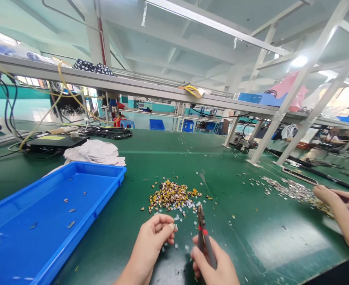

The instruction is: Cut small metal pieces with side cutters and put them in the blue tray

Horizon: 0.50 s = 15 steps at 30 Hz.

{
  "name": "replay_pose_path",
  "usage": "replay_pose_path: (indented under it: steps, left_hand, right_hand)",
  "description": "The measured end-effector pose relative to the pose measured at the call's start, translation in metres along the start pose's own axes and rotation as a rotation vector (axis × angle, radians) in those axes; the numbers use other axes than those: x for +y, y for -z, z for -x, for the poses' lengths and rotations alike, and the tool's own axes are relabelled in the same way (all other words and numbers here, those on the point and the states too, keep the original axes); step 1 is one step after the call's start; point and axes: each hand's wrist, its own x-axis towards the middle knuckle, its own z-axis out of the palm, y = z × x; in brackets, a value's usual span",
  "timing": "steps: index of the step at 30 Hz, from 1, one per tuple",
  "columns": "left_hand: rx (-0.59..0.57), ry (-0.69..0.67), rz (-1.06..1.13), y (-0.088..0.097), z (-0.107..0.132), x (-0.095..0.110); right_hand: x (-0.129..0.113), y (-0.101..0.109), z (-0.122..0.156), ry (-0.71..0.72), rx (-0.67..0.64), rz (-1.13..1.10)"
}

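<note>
single head-worn cam, pretty wide angle, looking forward and down, left hand (146, 247) and right hand (212, 261) close up around 6 o'clock, green desk (251, 206) stretching away past them, ceiling (192, 23) up at 12 o'clock

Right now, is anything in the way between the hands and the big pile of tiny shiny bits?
Nothing big: only a few loose white bits lie on the green mat between the left hand, the right hand and the pile.

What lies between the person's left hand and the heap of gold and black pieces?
Head view: small pale flakes on the green mat separate the left hand and the heap.
</note>
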Motion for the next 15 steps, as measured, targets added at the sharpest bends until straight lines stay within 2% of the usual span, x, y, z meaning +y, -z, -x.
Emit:
replay_pose_path:
  steps: [3,6,10,15]
  left_hand:
    - [0.000,0.001,-0.031,-0.002,0.002,0.001]
    - [0.001,0.010,-0.059,-0.003,0.003,0.002]
    - [0.005,-0.003,-0.045,-0.005,0.003,0.002]
    - [-0.031,0.055,0.036,-0.006,0.003,-0.001]
  right_hand:
    - [-0.009,-0.007,-0.008,0.070,0.031,0.087]
    - [-0.023,-0.014,-0.012,0.100,-0.047,0.101]
    - [-0.031,-0.021,-0.017,0.056,-0.149,-0.064]
    - [-0.024,-0.027,-0.020,-0.023,-0.210,-0.238]
